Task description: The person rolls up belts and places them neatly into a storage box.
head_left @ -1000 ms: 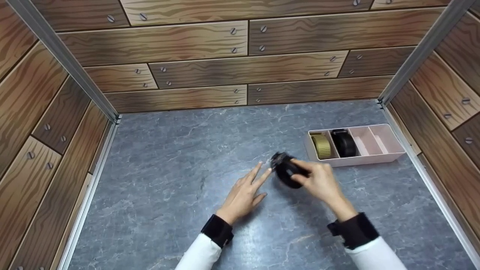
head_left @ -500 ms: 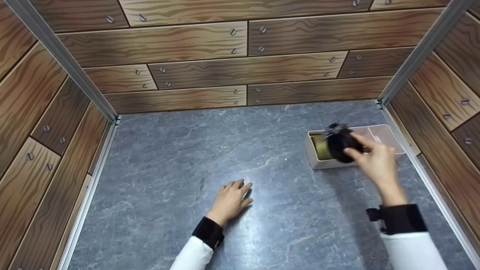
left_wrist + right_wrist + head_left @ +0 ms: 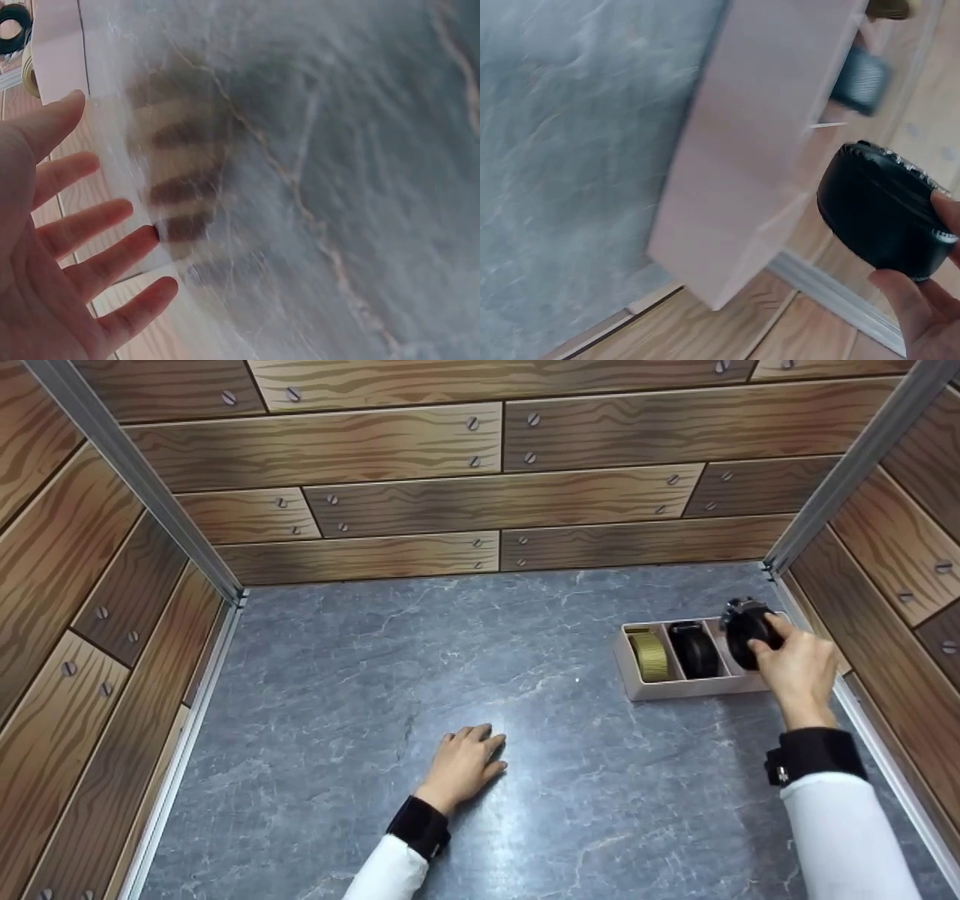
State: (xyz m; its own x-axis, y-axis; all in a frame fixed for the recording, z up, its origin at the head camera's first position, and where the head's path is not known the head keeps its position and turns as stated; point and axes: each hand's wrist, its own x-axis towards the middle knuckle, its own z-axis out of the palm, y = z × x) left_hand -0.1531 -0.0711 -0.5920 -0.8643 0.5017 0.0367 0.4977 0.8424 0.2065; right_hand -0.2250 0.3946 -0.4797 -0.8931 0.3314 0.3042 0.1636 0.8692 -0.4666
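Observation:
My right hand (image 3: 804,669) grips a rolled black belt (image 3: 745,640) with a silvery buckle, thumb on one side and fingers on the other. It is held over the right half of a pale pink divided box (image 3: 705,688). In the right wrist view the coiled belt (image 3: 877,214) appears above the box rim. The leftmost compartment contains a rolled gold belt (image 3: 649,657), and beside it a second rolled black belt (image 3: 696,652) fills its own slot. My left hand (image 3: 459,765) holds nothing, low near the tabletop with fingers spread, as the left wrist view also shows.
The grey marbled tabletop (image 3: 322,720) is glossy. Wood-patterned panels (image 3: 390,502) wall in the back and sides, joined by metal rails (image 3: 840,465). The box stands close to the right side rail.
My right hand has carried the rolled black belt from near the left hand rightward to the box, past the filled slots. The left hand has drawn back down and left, off the belt.

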